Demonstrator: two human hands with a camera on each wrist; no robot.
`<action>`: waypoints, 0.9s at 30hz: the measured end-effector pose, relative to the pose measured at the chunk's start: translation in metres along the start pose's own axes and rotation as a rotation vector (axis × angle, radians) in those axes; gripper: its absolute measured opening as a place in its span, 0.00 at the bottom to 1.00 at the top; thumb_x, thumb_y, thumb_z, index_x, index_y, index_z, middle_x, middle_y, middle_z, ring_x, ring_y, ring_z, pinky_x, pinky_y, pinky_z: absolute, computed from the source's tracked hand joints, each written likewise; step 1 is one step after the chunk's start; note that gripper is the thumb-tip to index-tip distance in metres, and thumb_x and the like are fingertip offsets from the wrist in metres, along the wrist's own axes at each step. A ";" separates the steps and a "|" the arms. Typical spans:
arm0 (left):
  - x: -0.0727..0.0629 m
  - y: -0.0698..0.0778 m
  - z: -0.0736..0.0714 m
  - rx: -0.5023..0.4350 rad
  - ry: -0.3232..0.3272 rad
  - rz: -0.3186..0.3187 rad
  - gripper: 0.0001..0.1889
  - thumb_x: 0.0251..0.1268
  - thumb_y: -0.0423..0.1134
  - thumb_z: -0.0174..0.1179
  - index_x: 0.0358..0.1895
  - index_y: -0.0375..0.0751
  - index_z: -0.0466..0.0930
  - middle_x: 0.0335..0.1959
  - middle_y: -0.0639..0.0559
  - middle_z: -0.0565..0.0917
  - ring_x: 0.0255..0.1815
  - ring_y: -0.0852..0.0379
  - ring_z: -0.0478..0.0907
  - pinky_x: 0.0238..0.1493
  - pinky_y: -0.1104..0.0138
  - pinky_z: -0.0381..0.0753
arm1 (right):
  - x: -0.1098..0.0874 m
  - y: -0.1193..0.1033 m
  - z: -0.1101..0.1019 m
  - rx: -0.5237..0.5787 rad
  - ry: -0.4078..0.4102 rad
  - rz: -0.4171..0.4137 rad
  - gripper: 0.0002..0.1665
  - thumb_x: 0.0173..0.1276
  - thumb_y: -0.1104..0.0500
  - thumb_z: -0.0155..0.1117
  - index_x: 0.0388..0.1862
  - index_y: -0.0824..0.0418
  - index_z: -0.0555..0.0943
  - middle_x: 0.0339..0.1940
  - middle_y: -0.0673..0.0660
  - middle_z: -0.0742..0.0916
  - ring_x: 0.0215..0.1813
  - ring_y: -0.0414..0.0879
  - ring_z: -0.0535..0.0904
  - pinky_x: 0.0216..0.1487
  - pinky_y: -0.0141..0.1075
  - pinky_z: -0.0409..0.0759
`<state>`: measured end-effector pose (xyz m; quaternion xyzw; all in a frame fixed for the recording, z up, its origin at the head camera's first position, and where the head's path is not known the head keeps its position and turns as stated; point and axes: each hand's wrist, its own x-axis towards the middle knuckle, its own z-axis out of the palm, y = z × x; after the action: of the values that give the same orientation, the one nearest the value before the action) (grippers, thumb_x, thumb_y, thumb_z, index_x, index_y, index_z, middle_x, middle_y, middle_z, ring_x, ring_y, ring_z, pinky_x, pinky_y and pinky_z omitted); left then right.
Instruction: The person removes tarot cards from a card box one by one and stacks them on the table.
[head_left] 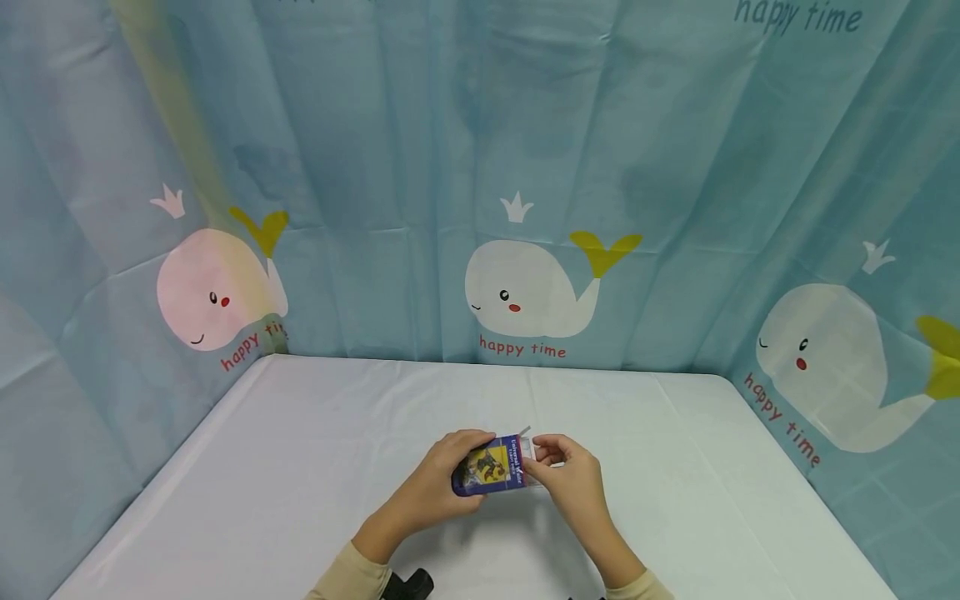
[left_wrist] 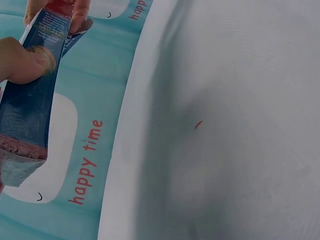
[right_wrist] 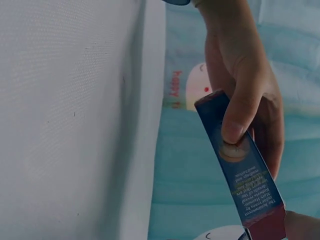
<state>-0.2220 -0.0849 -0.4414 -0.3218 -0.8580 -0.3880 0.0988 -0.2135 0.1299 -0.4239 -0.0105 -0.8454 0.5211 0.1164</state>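
Observation:
A blue tarot card box with a yellow picture on its front is held tilted above the table. My left hand grips its left part, fingers over the top edge, and in the left wrist view the thumb presses on its narrow blue side. My right hand pinches the box's right end between thumb and curled fingers. At that end a thin flap sticks up. In the right wrist view the box's reddish end meets a finger of the right hand.
A white cloth covers the table beneath the hands. Blue curtains with printed whales stand around its back and sides. A black object shows by the left sleeve at the bottom edge.

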 end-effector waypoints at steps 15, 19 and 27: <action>0.001 0.001 0.000 -0.004 -0.004 0.001 0.41 0.49 0.34 0.74 0.71 0.50 0.69 0.65 0.51 0.76 0.62 0.51 0.74 0.61 0.52 0.72 | 0.003 0.000 -0.003 0.019 -0.044 0.027 0.17 0.55 0.64 0.76 0.43 0.69 0.85 0.30 0.55 0.85 0.34 0.42 0.77 0.32 0.26 0.77; 0.002 0.000 -0.001 0.003 -0.009 -0.002 0.41 0.49 0.34 0.74 0.71 0.50 0.69 0.65 0.51 0.76 0.62 0.51 0.74 0.61 0.52 0.72 | 0.004 -0.001 -0.007 0.034 -0.069 0.033 0.16 0.56 0.64 0.75 0.44 0.69 0.85 0.31 0.55 0.86 0.35 0.42 0.78 0.32 0.26 0.77; 0.001 -0.003 -0.003 -0.008 -0.046 -0.028 0.41 0.50 0.34 0.74 0.71 0.48 0.69 0.65 0.53 0.76 0.61 0.52 0.74 0.60 0.53 0.73 | 0.007 0.000 -0.013 0.068 -0.133 0.065 0.20 0.58 0.65 0.73 0.50 0.68 0.85 0.33 0.56 0.86 0.34 0.43 0.78 0.30 0.28 0.77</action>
<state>-0.2250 -0.0887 -0.4410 -0.3190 -0.8628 -0.3854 0.0726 -0.2177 0.1423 -0.4174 0.0007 -0.8324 0.5524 0.0436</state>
